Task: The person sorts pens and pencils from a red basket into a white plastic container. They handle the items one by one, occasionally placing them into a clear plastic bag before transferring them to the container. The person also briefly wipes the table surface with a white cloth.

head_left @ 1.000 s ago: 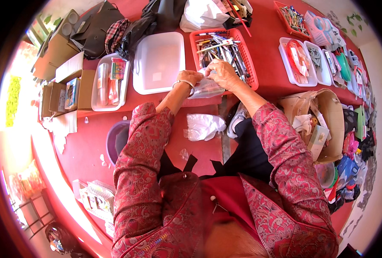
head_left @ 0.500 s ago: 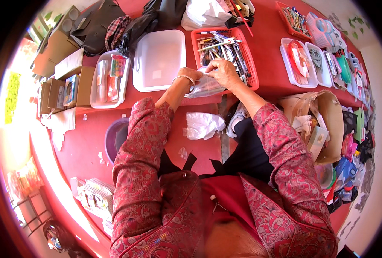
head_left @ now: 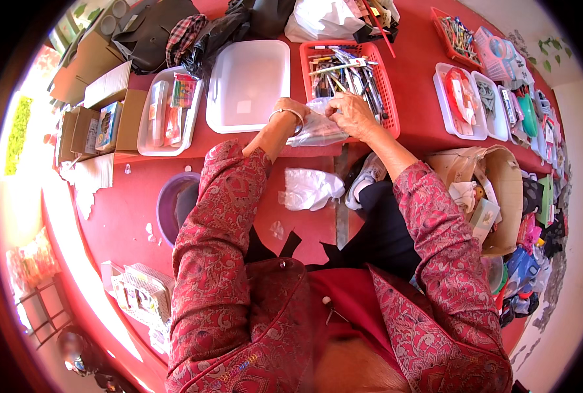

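Between my hands is a clear plastic bag [head_left: 317, 130], held at the front edge of the red table. My left hand [head_left: 290, 110], with a bangle at the wrist, is closed on the bag's left side. Fingers of my right hand [head_left: 353, 112] pinch the bag's upper right part. Just beyond, a red basket [head_left: 389, 98] holds many pens [head_left: 351, 77], and my right hand overlaps its near edge. Left of it lies a white plastic tray [head_left: 249, 82] with nothing but a small pale patch on its bottom. What the bag contains, if anything, I cannot make out.
Further left stand a white bin [head_left: 148, 141] with packets and open cardboard boxes [head_left: 133, 121]. Trays with small goods [head_left: 458, 98] line the right. Below are a purple basin [head_left: 167, 203], a crumpled white bag [head_left: 312, 188] and a cardboard box [head_left: 507, 216] of mixed items.
The bag has spread out a little between my hands, and my right hand has turned slightly, its fingers lower on the bag. The whole view has shifted slightly.
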`<action>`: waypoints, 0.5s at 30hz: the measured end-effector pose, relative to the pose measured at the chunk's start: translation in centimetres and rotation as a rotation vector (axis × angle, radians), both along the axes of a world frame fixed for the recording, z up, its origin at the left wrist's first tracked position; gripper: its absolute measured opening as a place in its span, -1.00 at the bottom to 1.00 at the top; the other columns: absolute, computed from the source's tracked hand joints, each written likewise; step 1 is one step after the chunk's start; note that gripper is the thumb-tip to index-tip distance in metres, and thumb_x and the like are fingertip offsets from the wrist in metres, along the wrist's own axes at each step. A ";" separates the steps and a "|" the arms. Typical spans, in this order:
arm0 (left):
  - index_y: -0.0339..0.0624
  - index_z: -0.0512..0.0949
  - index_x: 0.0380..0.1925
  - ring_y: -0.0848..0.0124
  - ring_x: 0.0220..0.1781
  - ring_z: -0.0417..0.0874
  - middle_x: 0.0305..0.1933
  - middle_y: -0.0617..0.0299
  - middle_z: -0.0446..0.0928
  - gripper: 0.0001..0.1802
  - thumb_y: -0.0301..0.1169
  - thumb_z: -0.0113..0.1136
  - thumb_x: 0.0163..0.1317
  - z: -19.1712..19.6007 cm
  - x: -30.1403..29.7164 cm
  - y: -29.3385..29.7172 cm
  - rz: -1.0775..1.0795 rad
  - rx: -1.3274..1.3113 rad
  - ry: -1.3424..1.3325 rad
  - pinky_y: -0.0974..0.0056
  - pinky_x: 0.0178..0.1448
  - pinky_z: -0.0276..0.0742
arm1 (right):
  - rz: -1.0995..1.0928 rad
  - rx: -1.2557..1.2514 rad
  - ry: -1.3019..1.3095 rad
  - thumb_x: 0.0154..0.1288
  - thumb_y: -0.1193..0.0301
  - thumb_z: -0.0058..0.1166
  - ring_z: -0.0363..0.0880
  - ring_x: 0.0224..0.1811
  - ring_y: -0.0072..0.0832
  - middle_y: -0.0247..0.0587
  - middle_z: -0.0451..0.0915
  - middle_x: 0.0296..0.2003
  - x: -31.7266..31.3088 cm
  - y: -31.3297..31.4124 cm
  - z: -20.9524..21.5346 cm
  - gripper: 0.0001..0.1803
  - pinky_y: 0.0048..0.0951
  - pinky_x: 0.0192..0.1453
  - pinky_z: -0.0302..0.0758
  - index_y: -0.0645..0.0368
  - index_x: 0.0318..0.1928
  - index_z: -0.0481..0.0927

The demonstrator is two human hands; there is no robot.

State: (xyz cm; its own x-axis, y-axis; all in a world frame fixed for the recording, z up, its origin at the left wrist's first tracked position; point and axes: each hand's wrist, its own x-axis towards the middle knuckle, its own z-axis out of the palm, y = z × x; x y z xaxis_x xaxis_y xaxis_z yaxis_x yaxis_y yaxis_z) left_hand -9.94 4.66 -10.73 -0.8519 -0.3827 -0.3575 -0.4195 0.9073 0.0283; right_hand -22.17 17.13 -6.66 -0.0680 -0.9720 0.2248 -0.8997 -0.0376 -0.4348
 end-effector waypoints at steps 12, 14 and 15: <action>-0.13 0.61 -0.47 0.35 -0.41 0.56 -0.45 0.11 0.55 -0.77 -0.28 0.18 -0.16 -0.4 0.8 1.9 0.665 0.713 0.458 0.33 -0.34 0.48 | -0.069 0.376 -0.286 -0.25 0.55 -0.07 0.53 -0.38 -0.25 -0.09 0.55 -0.50 -0.8 0.3 -0.7 -0.80 -0.34 -0.27 0.42 0.14 -0.52 0.58; -0.08 0.61 -0.48 0.23 -0.27 0.57 -0.36 0.01 0.55 -0.63 -0.09 0.24 -0.28 0.2 0.7 2.5 0.502 0.643 0.452 0.26 -0.15 0.46 | -0.045 0.421 -0.280 -0.25 0.55 -0.08 0.53 -0.36 -0.24 -0.09 0.55 -0.48 -0.8 0.3 -0.5 -0.79 -0.34 -0.27 0.42 0.14 -0.51 0.58; -0.10 0.60 -0.47 0.21 -0.28 0.56 -0.37 0.01 0.55 -0.61 -0.10 0.27 -0.31 0.3 0.3 3.1 0.468 0.511 0.461 0.23 -0.15 0.46 | -0.033 0.443 -0.276 -0.25 0.56 -0.08 0.53 -0.36 -0.24 -0.09 0.56 -0.48 -1.0 0.3 -0.4 -0.78 -0.34 -0.26 0.42 0.14 -0.51 0.58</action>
State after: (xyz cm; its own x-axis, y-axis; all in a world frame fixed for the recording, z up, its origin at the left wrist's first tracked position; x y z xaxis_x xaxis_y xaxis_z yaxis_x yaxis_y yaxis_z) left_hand -9.62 7.81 -10.39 -0.7485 -0.6190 -0.2377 -0.5959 0.4707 0.6507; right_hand -23.13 17.41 -7.06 -0.0990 -0.9661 -0.2384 -0.7470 0.2305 -0.6236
